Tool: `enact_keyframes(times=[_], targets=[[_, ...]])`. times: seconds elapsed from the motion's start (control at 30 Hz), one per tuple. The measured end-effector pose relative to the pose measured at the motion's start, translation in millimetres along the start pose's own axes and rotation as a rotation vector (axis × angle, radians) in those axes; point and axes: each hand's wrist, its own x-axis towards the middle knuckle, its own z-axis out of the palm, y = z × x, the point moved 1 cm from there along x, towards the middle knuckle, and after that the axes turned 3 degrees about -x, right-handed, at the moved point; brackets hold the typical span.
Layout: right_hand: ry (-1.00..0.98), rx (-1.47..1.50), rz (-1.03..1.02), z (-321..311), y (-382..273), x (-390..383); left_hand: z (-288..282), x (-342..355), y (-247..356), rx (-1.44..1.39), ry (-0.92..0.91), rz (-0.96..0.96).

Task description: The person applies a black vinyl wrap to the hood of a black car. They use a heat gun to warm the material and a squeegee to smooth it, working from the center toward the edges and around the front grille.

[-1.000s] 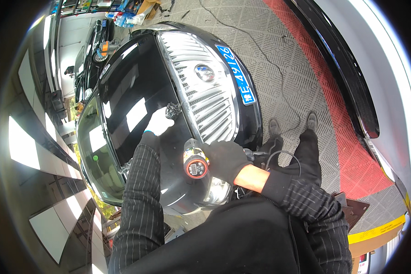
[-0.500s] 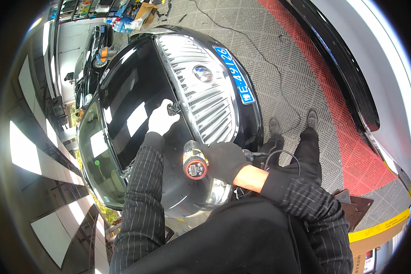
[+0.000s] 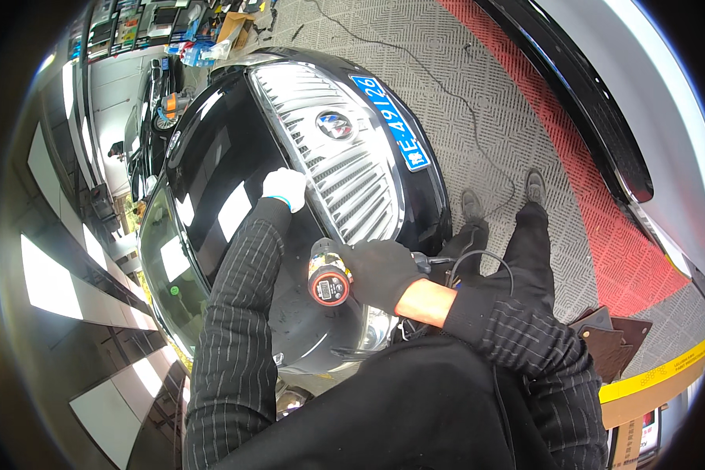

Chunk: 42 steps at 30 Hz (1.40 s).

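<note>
My left hand (image 3: 284, 188), in a white glove, rests at the front edge of the glossy black hood (image 3: 219, 149), beside the chrome grille (image 3: 360, 184). It looks curled into a fist; its fingers and anything within them are hidden. Nearer to me, my right hand (image 3: 385, 274), in a black glove, is closed around a heat gun (image 3: 328, 280). The gun's round rear end, ringed in orange-red with a small display, faces up. Its body hangs over the hood above the headlight (image 3: 377, 327), where a few drops show on the paint.
A black cable (image 3: 450, 94) snakes over the grey patterned floor mat (image 3: 415, 47). A red floor strip (image 3: 580, 196) runs beside a white car (image 3: 650, 70) at the right. Brown sheets (image 3: 615, 341) and a yellow-edged cardboard box (image 3: 658, 384) lie lower right. Another dark car (image 3: 150, 117) stands behind.
My left hand has turned and closed further, so the dark thing at its fingertips no longer shows. The right hand keeps its hold on the heat gun. The view has shifted slightly.
</note>
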Motion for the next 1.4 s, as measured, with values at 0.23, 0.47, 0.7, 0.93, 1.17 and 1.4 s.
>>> enact_keyframes(times=[0.23, 0.47, 0.7, 0.93, 1.17, 1.4], targets=[[0.023, 0.071, -0.017, -7.3, 5.7, 2.7, -13.2, 15.8, -8.8, -0.068, -0.195, -0.019], [0.154, 0.173, -0.056, 1.5, 14.9, 13.4, -7.4, 15.5, -16.2, -0.077, -0.270, 0.013], [0.150, 0.209, -0.042, 4.5, 23.0, 20.1, 22.5, 35.1, -43.3, -0.318, -0.388, 0.079], [0.053, 0.195, -0.048, -7.0, 31.4, 20.5, 37.6, 41.3, -54.9, -0.408, -0.428, 0.096], [-0.014, 0.173, -0.087, -16.0, 33.2, 22.1, 22.0, 40.2, -50.3, -0.531, -0.536, 0.019], [-0.091, 0.124, -0.093, -38.4, 25.5, 25.1, -41.3, 4.8, -23.5, -0.195, -0.186, 0.007]])
